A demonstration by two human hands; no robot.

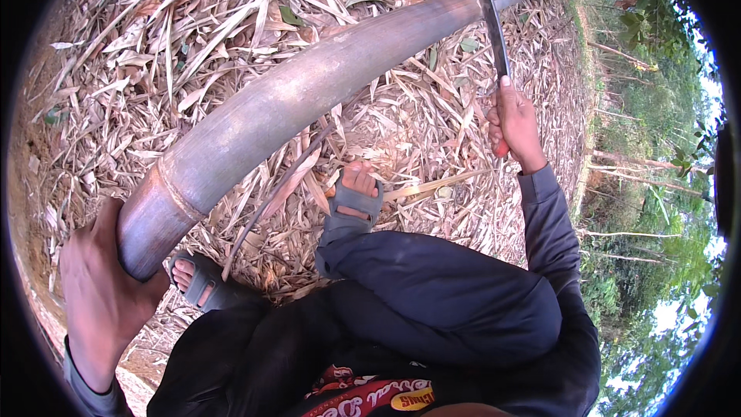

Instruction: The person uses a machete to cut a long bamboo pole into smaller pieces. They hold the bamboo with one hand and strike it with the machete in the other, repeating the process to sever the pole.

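Note:
A thick grey-brown bamboo pole (285, 100) runs from the lower left to the upper right, with a ringed joint near its close end. My left hand (108, 278) is wrapped round that close end, thumb on one side and fingers underneath. In my right hand (515, 123) is a machete (494, 31) with a long dark blade and a red handle, mostly covered by my closed fingers. The blade crosses the bamboo pole toward its far part; whether it touches the surface I cannot tell.
Dry bamboo leaves (208, 38) cover the ground. My sandalled feet (355, 197) are near the pole, with a thin stick (270, 197) between them and a pale split strip (432, 184) beside one. Green trees and slender trunks (641, 162) stand on the right.

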